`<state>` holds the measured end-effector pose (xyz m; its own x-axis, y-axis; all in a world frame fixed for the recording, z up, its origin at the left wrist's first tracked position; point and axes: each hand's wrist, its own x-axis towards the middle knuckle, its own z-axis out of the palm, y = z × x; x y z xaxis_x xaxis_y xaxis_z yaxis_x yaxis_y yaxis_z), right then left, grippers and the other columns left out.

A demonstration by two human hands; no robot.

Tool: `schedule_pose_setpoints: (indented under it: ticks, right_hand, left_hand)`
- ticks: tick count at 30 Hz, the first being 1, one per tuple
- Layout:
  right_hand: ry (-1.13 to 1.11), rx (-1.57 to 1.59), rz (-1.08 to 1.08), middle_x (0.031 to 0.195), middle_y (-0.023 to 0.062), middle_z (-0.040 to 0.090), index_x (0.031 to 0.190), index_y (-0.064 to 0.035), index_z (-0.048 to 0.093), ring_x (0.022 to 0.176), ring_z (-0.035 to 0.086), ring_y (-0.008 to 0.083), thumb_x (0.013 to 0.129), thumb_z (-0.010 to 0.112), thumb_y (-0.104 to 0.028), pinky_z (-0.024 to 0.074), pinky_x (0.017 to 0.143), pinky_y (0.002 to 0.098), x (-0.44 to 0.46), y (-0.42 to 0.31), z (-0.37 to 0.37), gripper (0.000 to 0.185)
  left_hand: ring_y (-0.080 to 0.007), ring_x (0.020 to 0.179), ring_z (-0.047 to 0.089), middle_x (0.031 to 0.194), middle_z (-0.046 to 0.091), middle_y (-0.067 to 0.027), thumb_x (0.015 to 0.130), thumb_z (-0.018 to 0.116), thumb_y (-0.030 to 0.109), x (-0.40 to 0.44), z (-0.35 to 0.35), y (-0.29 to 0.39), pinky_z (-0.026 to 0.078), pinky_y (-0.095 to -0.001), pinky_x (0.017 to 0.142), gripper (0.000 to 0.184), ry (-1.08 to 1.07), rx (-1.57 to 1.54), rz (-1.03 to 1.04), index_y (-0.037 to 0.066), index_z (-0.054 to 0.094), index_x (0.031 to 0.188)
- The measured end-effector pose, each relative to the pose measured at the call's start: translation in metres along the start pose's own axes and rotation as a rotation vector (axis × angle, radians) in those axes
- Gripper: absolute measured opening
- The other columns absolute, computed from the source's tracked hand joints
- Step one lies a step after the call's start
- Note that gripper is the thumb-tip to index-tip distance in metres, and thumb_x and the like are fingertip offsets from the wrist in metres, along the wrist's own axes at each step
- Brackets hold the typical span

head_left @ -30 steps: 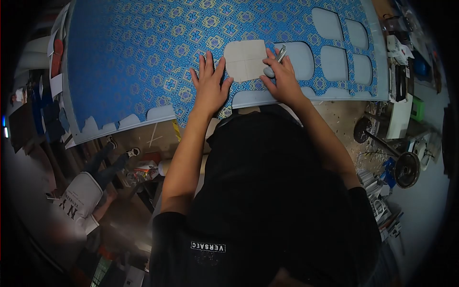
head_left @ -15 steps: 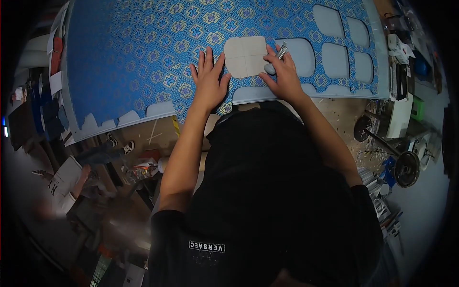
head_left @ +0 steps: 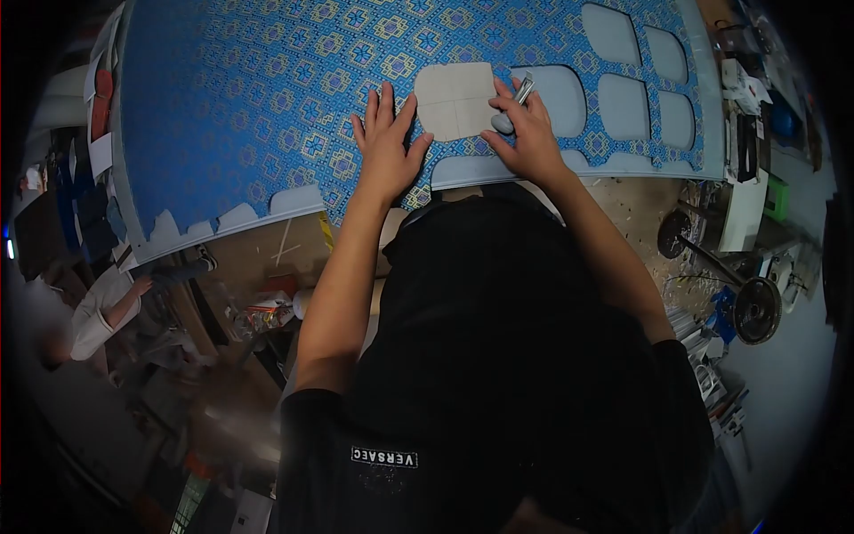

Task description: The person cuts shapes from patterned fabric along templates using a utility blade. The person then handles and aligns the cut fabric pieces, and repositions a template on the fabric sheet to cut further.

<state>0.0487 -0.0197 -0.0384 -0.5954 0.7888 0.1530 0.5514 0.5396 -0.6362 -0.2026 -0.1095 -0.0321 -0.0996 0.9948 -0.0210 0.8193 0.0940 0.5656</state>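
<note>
A pale beige card template [head_left: 452,100], rounded at its corners and marked with crossing lines, lies flat on the blue patterned fabric [head_left: 302,116]. My left hand [head_left: 388,151] rests open at its left edge, fingers spread over the fabric and the thumb near the template's lower corner. On the opposite side, my right hand [head_left: 527,138] is closed around a silver and grey utility knife [head_left: 504,123], with its fingertips and thumb touching the template's right edge. The palm hides part of the knife.
Rounded cut-outs [head_left: 623,107] in the fabric show the grey table surface at the right. Scalloped cuts run along the near edge. A metal stand with a round base [head_left: 757,310] stands on the right. Another person [head_left: 107,311] is at the lower left, beyond the table.
My hands and the template keep almost the same place on the fabric; the view has shifted slightly. The other person at the lower left has moved away, toward the upper left of the view.
</note>
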Motion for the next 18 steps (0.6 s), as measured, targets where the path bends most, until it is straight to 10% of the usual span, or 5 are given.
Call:
schedule_pose_setpoints:
  ticks: [18]
  right_hand:
    - [0.016, 0.018, -0.007, 0.155, 0.011, 0.051, 0.119, -0.0092, 0.06, 0.137, 0.045, 0.0448, 0.083, 0.081, -0.027, 0.0284, 0.119, 0.0583, -0.0003, 0.0013, 0.0003, 0.046]
  left_hand:
    - [-0.0409, 0.157, 0.012, 0.168, 0.021, -0.0212, 0.087, 0.077, 0.037, -0.0003, -0.0028, 0.0007, 0.0, -0.0624, 0.123, 0.071, -0.021, -0.014, -0.001, 0.013, 0.053, 0.15]
